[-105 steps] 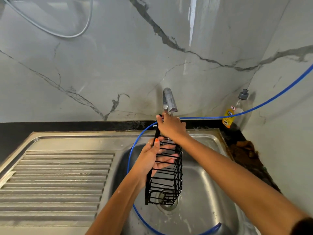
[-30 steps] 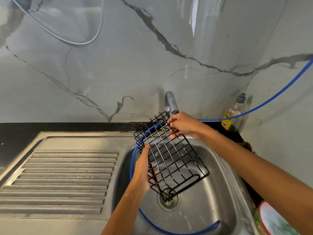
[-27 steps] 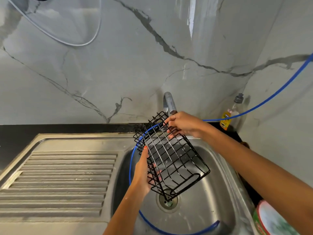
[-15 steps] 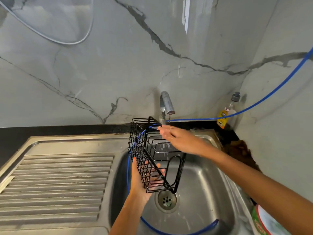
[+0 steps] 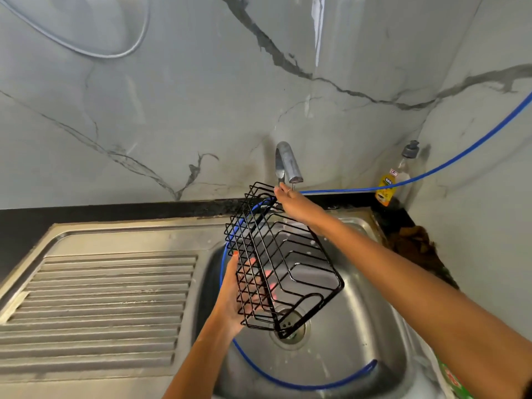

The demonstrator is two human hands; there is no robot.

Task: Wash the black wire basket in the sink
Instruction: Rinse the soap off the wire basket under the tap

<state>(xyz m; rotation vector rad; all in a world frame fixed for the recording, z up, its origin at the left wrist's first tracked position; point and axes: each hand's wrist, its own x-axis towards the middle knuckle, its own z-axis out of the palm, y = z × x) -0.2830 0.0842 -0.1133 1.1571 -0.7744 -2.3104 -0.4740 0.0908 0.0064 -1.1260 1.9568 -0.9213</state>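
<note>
Black wire basket (image 5: pixel 283 263): held in the air over the sink bowl, tilted, long axis running from near the tap down toward the drain; open side faces up-right.
L hand (image 5: pixel 239 295): under/behind the basket's lower left side, palm up, fingers spread & lightly curled against the wires, seen through the mesh; thumb up along the left edge. Supports it, grip looks loose.
R hand (image 5: pixel 296 204): at the basket's top far corner, just below the tap mouth; fingers reach fwd & down onto the top wires. Whether they pinch a wire or only touch – can't tell from this angle.
Arms: L forearm rises from bottom centre, wrist bent back; R arm stretches in from lower right, nearly straight, crossing above the sink's right rim.
Sink (image 5: pixel 371 306): steel bowl, drain (image 5: pixel 290 329) below the basket's low end; ribbed drainboard (image 5: pixel 98 300) to the left.
Tap (image 5: pixel 288 162): curved, right above R hand.
Blue hose (image 5: pixel 302 384): loops round inside the bowl, runs off up-right along the wall.
Soap bottle (image 5: pixel 394 177): on the tabletop corner, right of tap.
Vs 0.5 s ago: basket now tipped over, lying flatter & longer toward the drain; R hand moved up to the far corner.
</note>
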